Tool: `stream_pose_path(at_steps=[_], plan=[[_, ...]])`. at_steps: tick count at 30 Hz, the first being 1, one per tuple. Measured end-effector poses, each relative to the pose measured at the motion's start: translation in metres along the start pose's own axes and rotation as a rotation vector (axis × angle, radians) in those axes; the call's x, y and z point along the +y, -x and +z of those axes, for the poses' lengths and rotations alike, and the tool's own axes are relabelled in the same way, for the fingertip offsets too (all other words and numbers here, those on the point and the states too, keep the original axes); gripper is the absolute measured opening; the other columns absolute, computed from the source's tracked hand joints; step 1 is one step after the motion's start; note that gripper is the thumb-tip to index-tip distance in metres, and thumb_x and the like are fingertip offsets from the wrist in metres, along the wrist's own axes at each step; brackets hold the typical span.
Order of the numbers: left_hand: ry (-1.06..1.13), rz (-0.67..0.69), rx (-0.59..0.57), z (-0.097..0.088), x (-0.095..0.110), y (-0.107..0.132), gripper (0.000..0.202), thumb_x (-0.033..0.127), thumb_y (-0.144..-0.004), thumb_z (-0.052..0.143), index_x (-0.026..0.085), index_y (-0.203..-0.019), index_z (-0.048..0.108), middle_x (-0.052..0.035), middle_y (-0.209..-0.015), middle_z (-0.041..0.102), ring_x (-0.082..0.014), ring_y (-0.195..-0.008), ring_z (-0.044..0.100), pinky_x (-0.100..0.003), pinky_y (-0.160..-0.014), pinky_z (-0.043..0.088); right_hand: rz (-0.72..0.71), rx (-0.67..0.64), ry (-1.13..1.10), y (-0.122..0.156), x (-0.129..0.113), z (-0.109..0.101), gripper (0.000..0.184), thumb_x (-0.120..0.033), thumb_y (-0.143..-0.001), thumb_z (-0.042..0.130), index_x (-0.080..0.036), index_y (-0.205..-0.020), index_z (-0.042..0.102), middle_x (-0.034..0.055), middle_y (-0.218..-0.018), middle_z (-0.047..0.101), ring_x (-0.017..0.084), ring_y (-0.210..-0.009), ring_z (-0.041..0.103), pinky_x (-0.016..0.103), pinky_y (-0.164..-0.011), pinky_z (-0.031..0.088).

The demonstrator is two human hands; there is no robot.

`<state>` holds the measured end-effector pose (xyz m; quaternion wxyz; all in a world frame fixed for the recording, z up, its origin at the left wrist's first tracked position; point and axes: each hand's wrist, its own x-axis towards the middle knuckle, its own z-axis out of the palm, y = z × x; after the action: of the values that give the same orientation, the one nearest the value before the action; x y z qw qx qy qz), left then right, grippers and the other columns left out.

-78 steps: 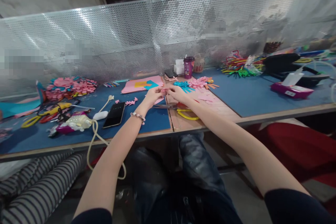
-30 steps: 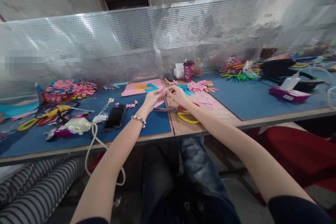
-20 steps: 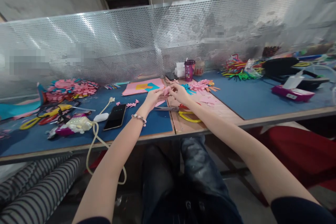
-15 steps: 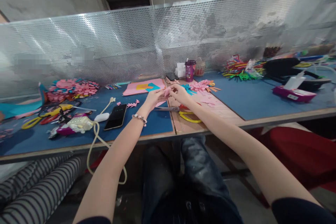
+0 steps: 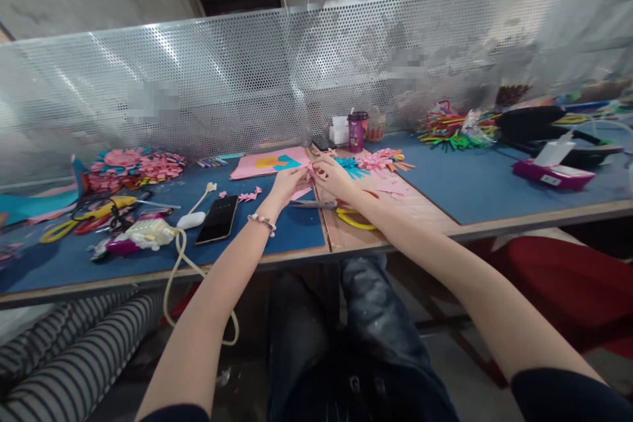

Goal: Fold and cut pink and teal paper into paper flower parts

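A small pink paper piece (image 5: pixel 310 171) is pinched between my two hands above the table; fingers cover most of it, so its exact shape is unclear. My left hand (image 5: pixel 288 184), with a beaded bracelet at the wrist, closes on its left side. On the other side my right hand (image 5: pixel 332 175) grips it with bent fingers. Below them lie scissors (image 5: pixel 349 214) with yellow handles, blades pointing left. Behind my hands is a stack of pink sheets (image 5: pixel 244 166) with orange and blue pieces on top. Pink fringed paper flowers (image 5: pixel 378 159) rest to the right.
A phone (image 5: pixel 217 219), a white cable (image 5: pixel 180 250) and small pink bows (image 5: pixel 250 194) lie on the left. Farther left is a heap of pink paper flowers (image 5: pixel 133 168). A purple cup (image 5: pixel 357 132) stands near the perforated metal screen (image 5: pixel 222 92). A tissue pack (image 5: pixel 554 175) sits right.
My hands have shifted slightly left and drawn closer together around the pink paper piece. My right fingers have curled more. The things on the table stay in place.
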<state>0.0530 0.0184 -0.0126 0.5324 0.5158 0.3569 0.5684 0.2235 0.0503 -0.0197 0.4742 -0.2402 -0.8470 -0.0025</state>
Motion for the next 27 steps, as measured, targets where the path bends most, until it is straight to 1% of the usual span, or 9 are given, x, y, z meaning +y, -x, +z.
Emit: stream_pose_path(at_steps=[2,8,11,15,18,21,23,25,27], plan=[[0.038,0.001,0.005,0.0,0.0,0.0,0.022,0.028,-0.074,0.079,0.012,-0.079,0.065,-0.0046,-0.075,0.069,-0.0146,-0.07,0.069,-0.039,-0.091,0.054,-0.054,-0.016,0.033,0.0,0.002,0.002,0.019,-0.019,-0.091,0.05,-0.019,-0.099,0.067,0.0126,-0.111,0.061,0.025,-0.113,0.055,0.04,-0.102,0.044],[0.126,-0.046,0.061,0.0,0.002,-0.003,0.014,0.02,-0.077,0.075,0.01,-0.08,0.066,-0.0067,-0.074,0.071,-0.0155,-0.07,0.07,-0.038,-0.092,0.055,-0.164,-0.013,0.151,0.004,0.005,0.005,0.023,-0.021,-0.091,0.053,-0.017,-0.108,0.069,0.0138,-0.117,0.06,0.028,-0.113,0.054,0.047,-0.101,0.046],[0.172,-0.058,0.063,0.001,0.004,-0.003,0.011,0.019,-0.08,0.073,0.01,-0.085,0.068,-0.0069,-0.076,0.072,-0.0153,-0.073,0.07,-0.037,-0.092,0.055,-0.177,-0.035,0.188,0.004,0.005,0.005,0.025,-0.019,-0.089,0.055,-0.017,-0.109,0.069,0.0142,-0.118,0.059,0.028,-0.113,0.053,0.048,-0.102,0.045],[0.166,-0.043,0.014,0.002,0.007,0.002,0.01,0.017,-0.08,0.074,0.009,-0.086,0.071,-0.0068,-0.078,0.072,-0.0144,-0.073,0.07,-0.034,-0.09,0.055,-0.166,-0.044,0.167,0.004,0.004,0.003,0.024,-0.016,-0.086,0.054,-0.016,-0.104,0.071,0.0145,-0.117,0.06,0.028,-0.112,0.053,0.048,-0.101,0.044],[0.143,-0.037,-0.024,0.002,0.007,0.004,0.009,0.013,-0.079,0.074,0.008,-0.086,0.072,-0.0087,-0.081,0.073,-0.0149,-0.077,0.071,-0.032,-0.091,0.054,-0.092,0.019,0.027,0.004,-0.001,-0.001,0.025,-0.012,-0.083,0.05,-0.016,-0.096,0.071,0.0123,-0.112,0.062,0.026,-0.109,0.056,0.042,-0.097,0.047],[0.082,-0.031,-0.037,0.0,0.004,0.002,0.013,0.015,-0.077,0.076,0.008,-0.088,0.073,-0.0098,-0.085,0.074,-0.0143,-0.076,0.07,-0.031,-0.088,0.055,0.104,0.112,-0.119,0.003,-0.005,-0.006,0.018,-0.014,-0.082,0.05,-0.016,-0.088,0.066,0.0084,-0.095,0.066,0.022,-0.091,0.06,0.036,-0.082,0.05],[0.028,-0.03,-0.048,-0.002,0.001,-0.001,0.018,0.017,-0.076,0.078,0.009,-0.091,0.073,-0.0098,-0.085,0.074,-0.014,-0.073,0.07,-0.03,-0.083,0.055,0.245,0.159,-0.185,0.003,-0.006,-0.007,0.013,-0.021,-0.084,0.053,-0.016,-0.09,0.063,0.0063,-0.087,0.066,0.019,-0.079,0.06,0.032,-0.073,0.049],[-0.011,-0.022,-0.072,-0.003,-0.002,-0.003,0.023,0.019,-0.074,0.08,0.009,-0.095,0.074,-0.0099,-0.086,0.074,-0.0148,-0.073,0.07,-0.031,-0.081,0.055,0.323,0.137,-0.241,0.003,-0.003,-0.005,0.018,-0.029,-0.087,0.056,-0.015,-0.096,0.063,0.0062,-0.089,0.068,0.018,-0.077,0.061,0.03,-0.071,0.048],[-0.032,-0.005,-0.084,-0.004,-0.004,-0.004,0.026,0.02,-0.072,0.081,0.01,-0.095,0.073,-0.0104,-0.088,0.074,-0.0161,-0.077,0.07,-0.032,-0.082,0.055,0.337,0.05,-0.27,0.002,0.002,-0.003,0.022,-0.034,-0.088,0.056,-0.015,-0.096,0.065,0.0065,-0.091,0.07,0.018,-0.08,0.062,0.03,-0.074,0.048]])
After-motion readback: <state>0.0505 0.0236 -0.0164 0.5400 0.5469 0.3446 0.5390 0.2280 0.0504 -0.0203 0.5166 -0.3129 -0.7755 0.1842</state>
